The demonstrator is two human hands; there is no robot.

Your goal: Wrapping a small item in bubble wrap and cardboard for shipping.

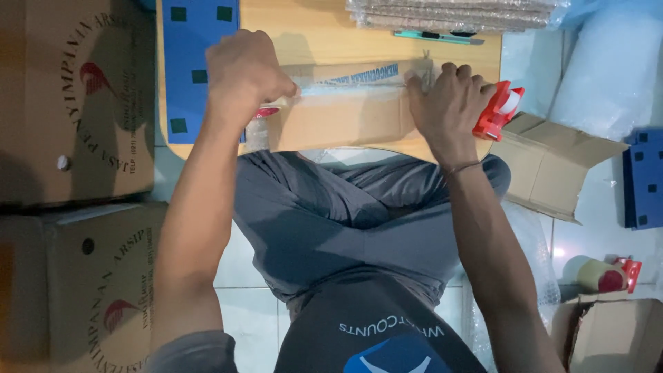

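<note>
From my remote seat, my left hand is a closed fist pinching clear tape on a flat cardboard parcel, while my right hand presses its far end, gripping a red plastic tape dispenser. The parcel lies on a low wooden table above a tiled floor, with printed cartons stacked alongside.

Grey trousers are worn, and a dark shirt with a blue and white shape on it. A thin band is seen around the right wrist. Short grey sleeves are worn.
</note>
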